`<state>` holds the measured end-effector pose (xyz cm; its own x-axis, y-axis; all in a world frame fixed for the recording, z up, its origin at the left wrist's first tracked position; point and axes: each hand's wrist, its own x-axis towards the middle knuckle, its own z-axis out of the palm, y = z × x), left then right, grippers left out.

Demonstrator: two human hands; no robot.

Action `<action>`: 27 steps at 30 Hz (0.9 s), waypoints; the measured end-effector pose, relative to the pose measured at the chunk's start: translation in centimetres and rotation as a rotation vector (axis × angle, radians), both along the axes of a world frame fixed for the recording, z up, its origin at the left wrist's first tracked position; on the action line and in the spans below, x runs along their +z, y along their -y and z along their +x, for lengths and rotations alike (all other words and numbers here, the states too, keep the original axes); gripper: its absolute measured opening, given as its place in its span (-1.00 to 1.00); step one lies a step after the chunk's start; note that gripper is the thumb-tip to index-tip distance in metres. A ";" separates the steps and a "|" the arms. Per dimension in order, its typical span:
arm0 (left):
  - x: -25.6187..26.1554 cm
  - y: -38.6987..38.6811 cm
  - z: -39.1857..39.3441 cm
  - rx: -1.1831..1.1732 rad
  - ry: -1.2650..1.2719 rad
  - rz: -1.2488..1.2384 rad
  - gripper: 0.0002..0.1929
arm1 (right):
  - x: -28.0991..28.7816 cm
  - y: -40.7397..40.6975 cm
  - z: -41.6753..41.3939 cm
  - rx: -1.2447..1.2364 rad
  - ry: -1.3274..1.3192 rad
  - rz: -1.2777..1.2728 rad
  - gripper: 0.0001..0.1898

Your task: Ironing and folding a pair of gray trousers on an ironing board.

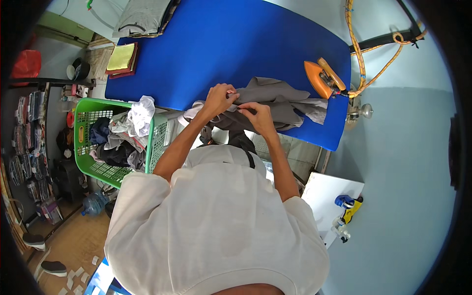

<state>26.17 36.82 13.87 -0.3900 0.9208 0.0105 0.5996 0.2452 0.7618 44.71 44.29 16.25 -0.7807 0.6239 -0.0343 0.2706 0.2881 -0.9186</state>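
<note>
A rumpled dark grey garment (273,92) lies across the near edge of the blue-covered ironing table (236,44), and part of it hangs over that edge. My left hand (222,97) pinches the cloth near its left end. Close beside it, my right hand (258,115) grips another bit of the same cloth between thumb and fingers. What exactly sits between the fingertips is too small to make out. To the right of the garment, an orange iron (320,79) with a wooden handle rests on the table.
A green plastic basket (156,132) of loose clothes stands at the table's left. Folded cloths (121,57) and a grey garment stack (142,16) lie at the table's left side. A yellow hose (363,70) runs from the iron. Spray bottles (341,228) stand on a white surface at right.
</note>
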 end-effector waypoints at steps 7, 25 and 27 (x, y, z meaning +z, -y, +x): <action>0.5 0.5 1.5 0.016 0.385 0.102 -0.76 | -0.9 -0.6 -0.4 -0.314 -0.129 -0.164 -0.82; 0.5 1.7 2.5 0.004 0.389 0.198 -0.84 | -2.7 -0.3 -0.7 -0.279 -0.146 -0.300 -0.87; 0.7 1.7 2.4 -0.016 0.348 0.215 -0.84 | -2.1 0.1 -0.9 -0.306 -0.197 -0.354 -0.87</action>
<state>28.60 35.16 14.60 -0.3894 0.9182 0.0731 0.2997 0.0512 0.9527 43.83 44.22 14.19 -0.5772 0.8016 -0.1554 0.1055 -0.1155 -0.9877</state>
